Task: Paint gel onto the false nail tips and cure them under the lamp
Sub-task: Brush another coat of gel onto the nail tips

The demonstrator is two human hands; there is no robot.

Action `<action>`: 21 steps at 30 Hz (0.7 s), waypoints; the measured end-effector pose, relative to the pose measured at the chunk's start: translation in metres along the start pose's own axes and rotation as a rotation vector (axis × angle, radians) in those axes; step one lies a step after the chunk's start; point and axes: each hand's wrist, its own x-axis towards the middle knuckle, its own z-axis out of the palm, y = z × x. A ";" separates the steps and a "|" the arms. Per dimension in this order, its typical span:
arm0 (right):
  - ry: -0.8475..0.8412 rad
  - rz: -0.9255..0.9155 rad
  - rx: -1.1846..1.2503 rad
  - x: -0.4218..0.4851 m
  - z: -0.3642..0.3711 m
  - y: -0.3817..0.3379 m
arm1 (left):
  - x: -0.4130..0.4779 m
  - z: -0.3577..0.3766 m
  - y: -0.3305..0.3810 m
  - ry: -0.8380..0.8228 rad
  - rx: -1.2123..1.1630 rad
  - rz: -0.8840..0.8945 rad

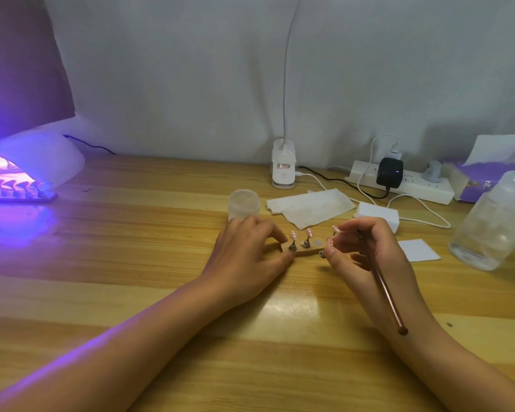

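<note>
A small wooden holder [305, 253] lies at the table's middle with two pink nail tips [301, 234] standing on metal pegs. My left hand [252, 257] pinches the holder's left end between thumb and fingers. My right hand [369, 257] pinches a peg with a pink nail tip [335, 229] just right of the holder, and a thin copper-coloured brush [384, 285] is tucked between its fingers, handle pointing back along my wrist. At the far left the white curing lamp [39, 162] glows purple over a second holder [18, 191] with several tips.
A small clear jar [243, 203] and a tissue [309, 208] lie behind my hands. A clip lamp base [283, 165], a power strip [405, 182] with cables, a white block [378, 214], a white pad [418, 250] and a large clear jar [494, 221] stand at the right.
</note>
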 end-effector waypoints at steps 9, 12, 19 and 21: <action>0.035 -0.109 -0.276 -0.007 0.002 -0.017 | -0.002 -0.001 0.005 0.054 -0.025 0.002; 0.043 -0.124 -0.369 -0.008 0.003 -0.019 | -0.004 0.000 0.006 0.071 0.062 0.019; 0.063 -0.135 -0.349 -0.009 0.005 -0.018 | -0.006 -0.001 0.007 0.076 0.087 0.067; 0.066 -0.152 -0.342 -0.009 0.005 -0.017 | -0.006 -0.001 0.008 0.086 0.088 0.078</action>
